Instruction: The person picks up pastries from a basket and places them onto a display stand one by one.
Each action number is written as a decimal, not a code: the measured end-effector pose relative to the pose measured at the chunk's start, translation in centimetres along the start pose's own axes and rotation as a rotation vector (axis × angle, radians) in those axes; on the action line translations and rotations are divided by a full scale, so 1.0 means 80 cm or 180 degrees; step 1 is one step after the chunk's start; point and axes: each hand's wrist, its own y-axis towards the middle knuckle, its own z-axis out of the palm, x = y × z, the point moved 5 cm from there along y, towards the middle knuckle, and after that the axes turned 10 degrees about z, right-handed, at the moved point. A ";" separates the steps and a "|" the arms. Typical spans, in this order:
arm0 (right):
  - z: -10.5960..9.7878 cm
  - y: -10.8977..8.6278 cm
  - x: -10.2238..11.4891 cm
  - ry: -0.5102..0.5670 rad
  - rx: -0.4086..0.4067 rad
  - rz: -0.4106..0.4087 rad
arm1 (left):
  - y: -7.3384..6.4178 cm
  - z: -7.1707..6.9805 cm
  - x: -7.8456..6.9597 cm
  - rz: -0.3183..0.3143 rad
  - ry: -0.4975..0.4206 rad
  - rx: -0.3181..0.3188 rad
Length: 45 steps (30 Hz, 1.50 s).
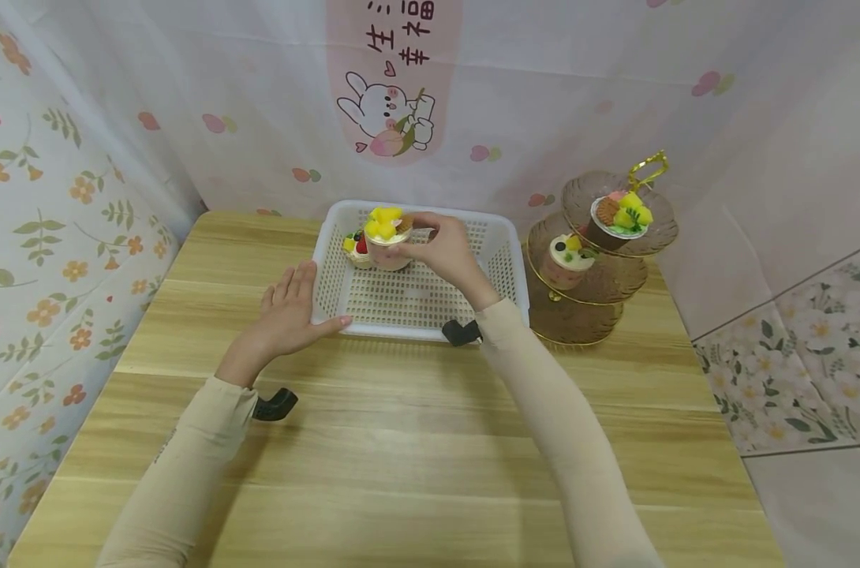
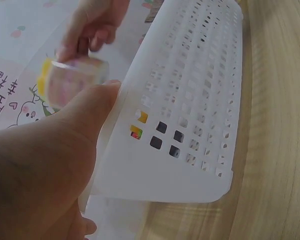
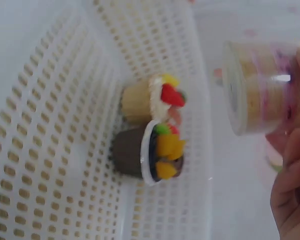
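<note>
My right hand [image 1: 444, 248] pinches a clear dessert cup [image 1: 389, 252] with pink and cream layers and yellow fruit pieces on top. It is held up over the left part of a white plastic basket [image 1: 430, 333]. In the right wrist view, two cupcakes stand in the basket: a beige one [image 3: 136, 102] with cream and red fruit, and a dark brown one [image 3: 130, 152] with yellow pieces. The held cup partly hides them in the head view. My left hand [image 1: 288, 312] rests against the basket's left end, fingers straight and thumb on the front rim.
A three-tier stand [image 1: 579, 323] with gold rims is right of the basket. Its top tier bears a fruit-topped cupcake [image 1: 620, 221], the middle tier a clear dessert cup [image 1: 566, 264]. A printed curtain [image 1: 544, 95] hangs behind the wooden table [image 1: 401, 442].
</note>
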 end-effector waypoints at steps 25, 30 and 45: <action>-0.133 -0.161 -0.038 0.1035 -0.1734 -0.0045 | 0.000 0.000 -0.002 0.0018 -0.0026 -0.0074; -0.158 -0.190 -0.064 0.1152 -0.2057 0.0136 | 0.000 0.001 0.000 0.0007 -0.0028 -0.0072; -0.213 -0.248 -0.114 0.0954 -0.2789 0.0336 | 0.001 0.001 0.002 0.0014 -0.0034 -0.0086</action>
